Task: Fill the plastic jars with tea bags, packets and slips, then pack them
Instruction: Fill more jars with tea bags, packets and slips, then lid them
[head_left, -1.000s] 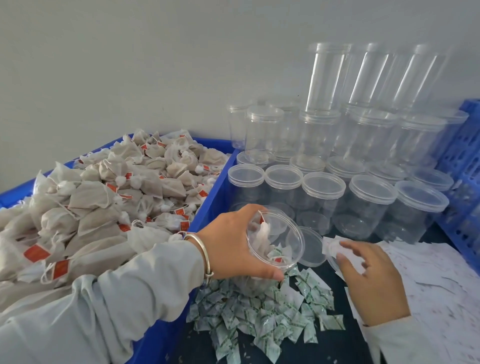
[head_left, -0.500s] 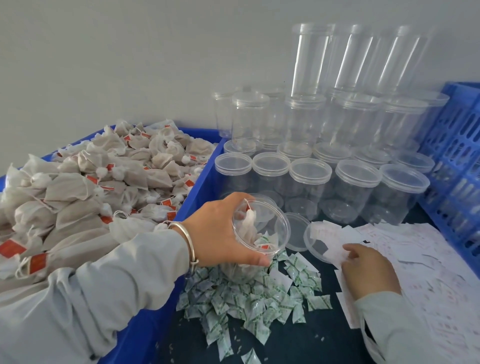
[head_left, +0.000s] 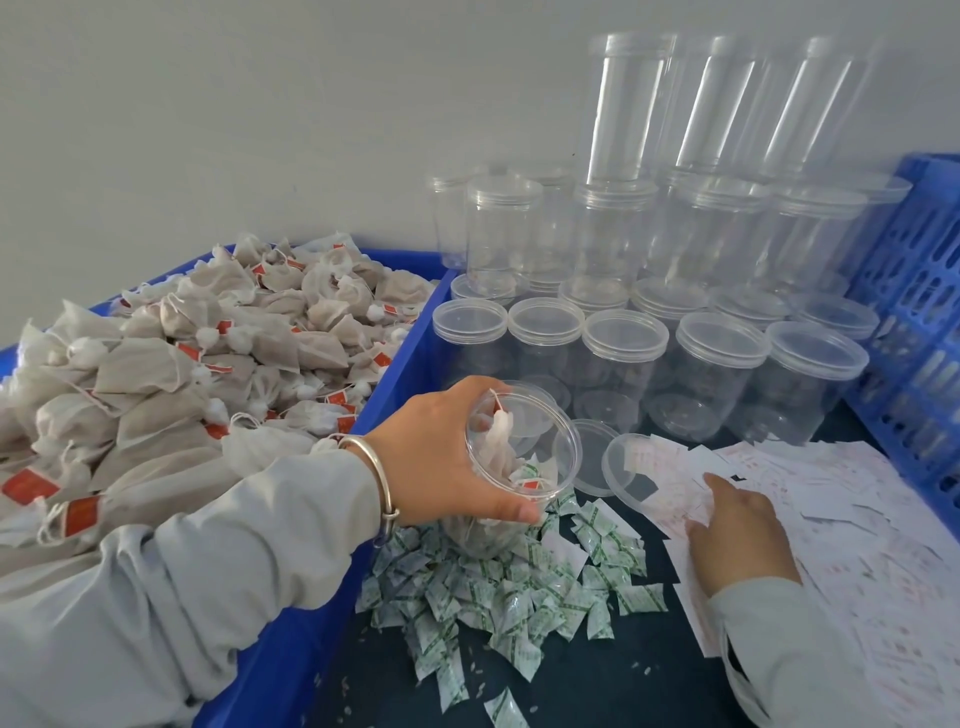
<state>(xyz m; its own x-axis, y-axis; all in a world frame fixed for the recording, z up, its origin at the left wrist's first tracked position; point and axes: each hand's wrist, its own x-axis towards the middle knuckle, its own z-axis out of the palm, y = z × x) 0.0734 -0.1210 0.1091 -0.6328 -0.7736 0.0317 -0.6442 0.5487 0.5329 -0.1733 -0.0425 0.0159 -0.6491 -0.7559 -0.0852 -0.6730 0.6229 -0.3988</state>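
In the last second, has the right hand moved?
Yes. The right hand has gone from the loose lid onto the paper slips, away from the lid.

left hand (head_left: 441, 457) grips open jar (head_left: 519, 467) holding tea bags, over packets (head_left: 498, 587) | right hand (head_left: 737, 540) fingers on slips (head_left: 857, 519), right | loose lid (head_left: 631, 467) between hands | tea bag bin (head_left: 410, 358) left | lidded jars (head_left: 722, 374) stacked far | blue crate (head_left: 924, 312) far right | dark surface (head_left: 597, 686)
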